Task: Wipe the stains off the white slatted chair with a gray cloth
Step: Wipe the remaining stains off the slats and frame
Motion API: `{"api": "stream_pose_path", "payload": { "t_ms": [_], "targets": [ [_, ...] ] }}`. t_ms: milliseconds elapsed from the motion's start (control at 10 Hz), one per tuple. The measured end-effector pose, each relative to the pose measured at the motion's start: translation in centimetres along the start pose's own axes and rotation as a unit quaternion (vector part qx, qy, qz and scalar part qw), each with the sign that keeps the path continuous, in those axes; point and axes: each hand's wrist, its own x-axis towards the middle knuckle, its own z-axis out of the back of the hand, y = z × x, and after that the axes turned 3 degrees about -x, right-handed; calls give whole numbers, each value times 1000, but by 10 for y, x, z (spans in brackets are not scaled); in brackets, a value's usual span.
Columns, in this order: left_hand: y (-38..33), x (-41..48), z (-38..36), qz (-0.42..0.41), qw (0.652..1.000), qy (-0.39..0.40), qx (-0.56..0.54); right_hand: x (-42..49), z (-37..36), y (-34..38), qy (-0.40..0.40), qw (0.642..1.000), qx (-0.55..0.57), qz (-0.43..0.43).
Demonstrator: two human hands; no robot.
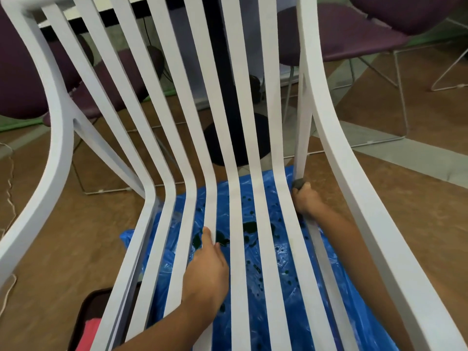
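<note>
The white slatted chair (228,102) fills the view, its slats running from the top down toward me. My left hand (206,268) rests on a middle slat of the seat, thumb on top and fingers tucked between the slats. My right hand (305,198) reaches under the right side of the seat and grips the gray cloth (298,184) against the foot of the chair's right rear leg. Only a small dark wad of cloth shows above the fingers. The visible slat tops look white.
A blue plastic sheet (255,262) spotted with dark green drops lies on the brown floor under the seat. A black table pedestal (222,79) and purple chairs (354,34) stand behind. A dark tray with something pink (87,325) sits at lower left.
</note>
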Motion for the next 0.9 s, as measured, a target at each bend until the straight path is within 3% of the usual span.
{"api": "stream_pose_path", "payload": {
  "t_ms": [300,500,600,900],
  "targets": [
    [2,1,-4,-5,1000,-23,12,-26,-9,-31,-1,998,-68,-17],
    [4,2,-4,-7,1000,-15,21,12,3,5,23,999,2,-34],
    [2,3,-3,-4,1000,-11,22,12,7,4,22,999,28,-1],
    [-1,4,-3,4,999,-10,43,-60,5,-42,27,999,-7,18]
  ]
}}
